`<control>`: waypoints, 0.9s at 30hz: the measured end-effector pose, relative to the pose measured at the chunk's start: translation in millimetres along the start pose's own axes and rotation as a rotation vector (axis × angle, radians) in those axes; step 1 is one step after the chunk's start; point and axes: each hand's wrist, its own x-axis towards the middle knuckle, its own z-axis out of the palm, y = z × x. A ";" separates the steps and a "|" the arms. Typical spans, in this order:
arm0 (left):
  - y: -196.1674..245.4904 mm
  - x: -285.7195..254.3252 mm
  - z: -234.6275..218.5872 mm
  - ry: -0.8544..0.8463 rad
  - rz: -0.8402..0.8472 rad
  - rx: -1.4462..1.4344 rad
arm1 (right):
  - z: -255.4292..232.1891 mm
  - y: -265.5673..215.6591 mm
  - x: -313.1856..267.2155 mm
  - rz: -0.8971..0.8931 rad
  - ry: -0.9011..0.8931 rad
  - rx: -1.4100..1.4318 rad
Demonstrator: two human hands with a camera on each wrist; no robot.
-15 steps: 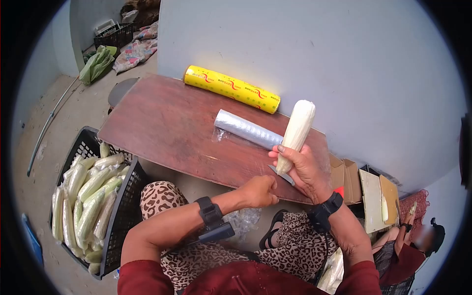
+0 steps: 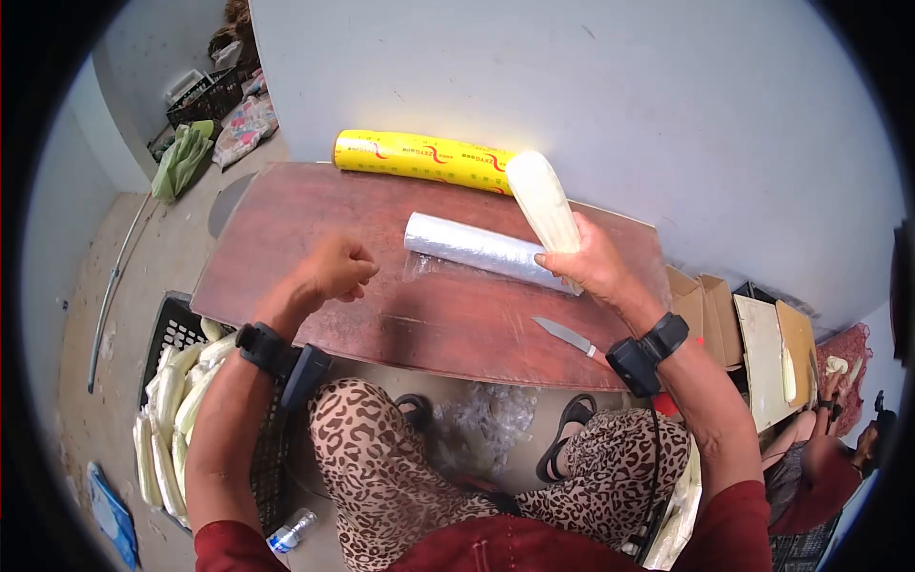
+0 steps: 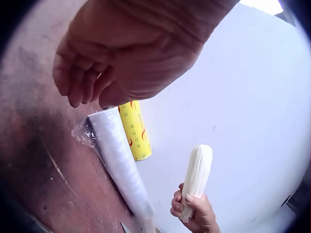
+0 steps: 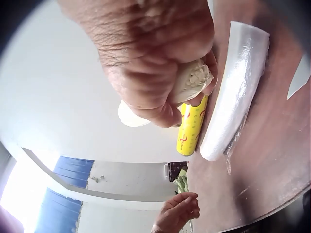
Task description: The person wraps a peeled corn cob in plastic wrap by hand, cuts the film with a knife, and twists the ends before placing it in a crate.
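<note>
My right hand (image 2: 591,257) grips a pale ear of corn (image 2: 543,200) near its lower end, above the right part of the table. Its broad end points up and tilts left; the cut stem end (image 4: 199,77) shows beside the fingers in the right wrist view. My left hand (image 2: 338,269) is over the table's left half, fingers loosely curled and holding nothing. Between the hands lies a roll of clear cling film (image 2: 477,250), its loose edge (image 3: 83,133) hanging off the side near the left hand. A knife (image 2: 564,334) lies on the tabletop in front of the right hand.
A yellow printed roll (image 2: 419,160) lies along the back of the brown table (image 2: 315,210), against the wall. A black crate (image 2: 181,319) of wrapped corn stands at the left. Crumpled film (image 2: 486,429) is on the floor. Another person (image 2: 820,467) sits at the far right.
My left hand has moved left and up, from the table's front edge to over its left half. The right hand has tilted the ear of corn leftward. The head view has shifted.
</note>
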 end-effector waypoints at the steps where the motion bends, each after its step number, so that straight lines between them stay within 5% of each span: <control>1: -12.9 14.3 5.9 -0.005 -0.018 0.002 | -1.4 1.7 4.1 0.026 -0.023 0.014; 13: -37.1 58.3 70.1 0.194 -0.210 -0.361 | 13.5 48.0 28.0 0.052 -0.103 -0.128; 16: -31.0 52.4 75.7 0.182 -0.098 0.021 | 13.7 53.8 34.0 0.080 -0.103 -0.127; 19: -35.1 54.9 88.1 0.420 0.082 0.407 | 14.8 56.8 37.4 0.041 -0.103 -0.132; 27: -31.6 62.1 90.8 0.427 0.025 0.326 | 6.3 56.2 45.8 -0.001 -0.092 -0.230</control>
